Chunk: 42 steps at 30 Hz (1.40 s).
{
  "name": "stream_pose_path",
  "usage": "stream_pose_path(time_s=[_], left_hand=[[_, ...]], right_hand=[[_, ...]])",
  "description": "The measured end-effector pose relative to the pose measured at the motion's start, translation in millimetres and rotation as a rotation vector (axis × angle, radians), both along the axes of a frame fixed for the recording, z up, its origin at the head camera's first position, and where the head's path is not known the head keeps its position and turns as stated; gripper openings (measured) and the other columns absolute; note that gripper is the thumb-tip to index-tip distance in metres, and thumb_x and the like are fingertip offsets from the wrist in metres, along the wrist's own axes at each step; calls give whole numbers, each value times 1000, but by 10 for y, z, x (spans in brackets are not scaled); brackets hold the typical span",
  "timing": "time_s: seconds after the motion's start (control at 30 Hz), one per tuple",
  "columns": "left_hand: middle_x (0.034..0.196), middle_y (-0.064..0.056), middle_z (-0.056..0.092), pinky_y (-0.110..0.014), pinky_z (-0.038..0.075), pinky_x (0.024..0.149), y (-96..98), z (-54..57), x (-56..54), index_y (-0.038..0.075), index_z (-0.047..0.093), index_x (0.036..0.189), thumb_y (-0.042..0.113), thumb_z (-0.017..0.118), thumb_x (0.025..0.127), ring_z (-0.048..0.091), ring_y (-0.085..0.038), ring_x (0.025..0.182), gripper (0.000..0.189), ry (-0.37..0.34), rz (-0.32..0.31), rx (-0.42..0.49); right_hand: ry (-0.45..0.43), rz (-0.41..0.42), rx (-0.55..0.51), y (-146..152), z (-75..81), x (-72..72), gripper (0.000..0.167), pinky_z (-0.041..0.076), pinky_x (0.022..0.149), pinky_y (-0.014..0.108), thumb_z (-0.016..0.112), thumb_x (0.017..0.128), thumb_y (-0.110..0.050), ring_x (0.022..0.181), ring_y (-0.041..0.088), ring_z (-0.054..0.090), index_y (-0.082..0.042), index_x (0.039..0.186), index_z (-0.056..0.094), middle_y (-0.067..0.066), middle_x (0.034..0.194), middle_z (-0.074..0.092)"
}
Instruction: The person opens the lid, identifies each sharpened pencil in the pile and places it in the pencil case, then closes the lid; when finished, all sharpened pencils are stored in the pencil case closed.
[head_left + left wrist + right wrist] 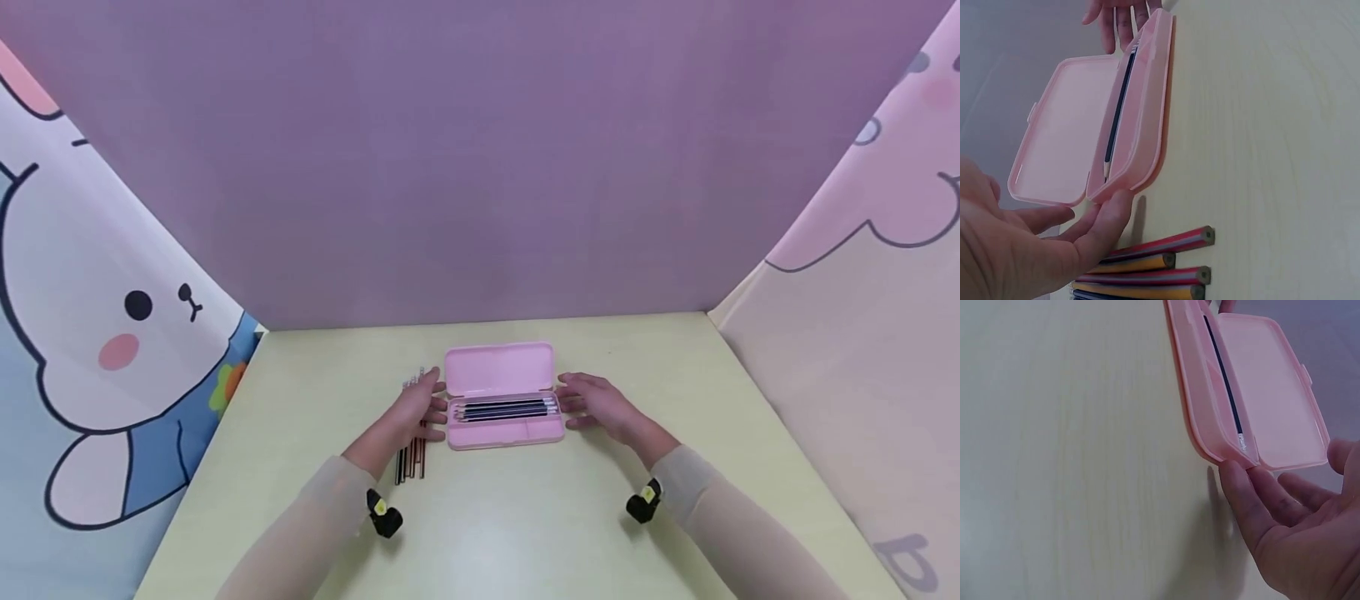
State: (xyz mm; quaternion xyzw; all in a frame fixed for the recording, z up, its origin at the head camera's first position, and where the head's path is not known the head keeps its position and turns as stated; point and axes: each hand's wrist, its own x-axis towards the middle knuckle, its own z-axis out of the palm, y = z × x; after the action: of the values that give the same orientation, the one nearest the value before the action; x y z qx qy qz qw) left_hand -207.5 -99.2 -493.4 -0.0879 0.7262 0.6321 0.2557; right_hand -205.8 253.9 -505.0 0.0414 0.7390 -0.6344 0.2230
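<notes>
An open pink pencil case [487, 435] lies on the table with its lid [498, 369] folded back away from me. Several dark pencils [506, 409] rest side by side in its long rear compartment. My left hand [416, 408] is at the case's left end, fingers extended; in the left wrist view its fingertips [1116, 203] touch the case's corner. At the opposite end, my right hand [603, 406] has its fingertips [1233, 472] against the case, fingers fairly straight. Under and beside the left hand lie several loose pencils [410, 467], red, yellow and dark, partly hidden by it.
The pale wooden table [495, 533] reaches back to a purple wall panel [480, 167]. Cartoon-printed panels [97, 275] stand along both sides. Each wrist carries a small black camera [386, 518] near the sleeve cuff.
</notes>
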Motion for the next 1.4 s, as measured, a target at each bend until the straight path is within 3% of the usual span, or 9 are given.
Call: stream_pose_path(time_s=[0.3,0.6,0.73,0.93,1.17,1.23,1.4], left_hand=[[126,-25,57,-46,62,86,50,58,-54,3,45,150,60,26,107,64,-36,103,73,-21,48,4],[128,-25,60,-48,58,95,38,98,-11,-1,46,148,67,35,103,65,-36,107,83,8,18,21],[132,-22,63,-48,56,101,14,47,36,-1,50,146,66,50,99,65,-34,115,81,60,-22,-29],[137,-18,63,-45,57,99,-16,-7,88,-3,51,147,45,71,96,66,-29,118,73,212,-124,-161],[140,-20,61,-47,56,100,-57,-28,150,-4,51,146,33,80,90,60,-36,126,73,356,-232,-327],[139,-20,62,-48,56,100,-51,-28,169,-4,50,147,30,81,89,61,-37,126,74,367,-244,-352],[139,-22,61,-45,59,95,-13,-34,204,-2,47,150,22,82,88,63,-37,124,76,407,-268,-415]], right_hand=[[-79,-18,-85,-10,89,4,67,59,96,48,42,106,-56,120,35,60,-13,157,39,24,143,52],[-46,5,-111,23,132,32,80,59,97,49,43,101,-67,128,41,57,-4,150,40,27,147,50],[-18,44,-89,42,105,62,75,56,101,48,51,103,-55,132,43,55,3,149,38,28,149,49],[45,91,-71,104,41,120,68,51,108,53,67,100,-30,135,42,53,4,151,38,27,149,49],[165,161,60,117,-42,147,73,56,103,42,75,93,-20,142,41,48,-1,154,41,23,156,46],[209,181,91,113,-56,155,73,56,103,41,76,92,-18,142,42,46,0,154,41,24,156,46],[286,198,175,81,-50,178,75,51,108,49,80,89,-16,138,44,51,-1,153,44,23,153,49]])
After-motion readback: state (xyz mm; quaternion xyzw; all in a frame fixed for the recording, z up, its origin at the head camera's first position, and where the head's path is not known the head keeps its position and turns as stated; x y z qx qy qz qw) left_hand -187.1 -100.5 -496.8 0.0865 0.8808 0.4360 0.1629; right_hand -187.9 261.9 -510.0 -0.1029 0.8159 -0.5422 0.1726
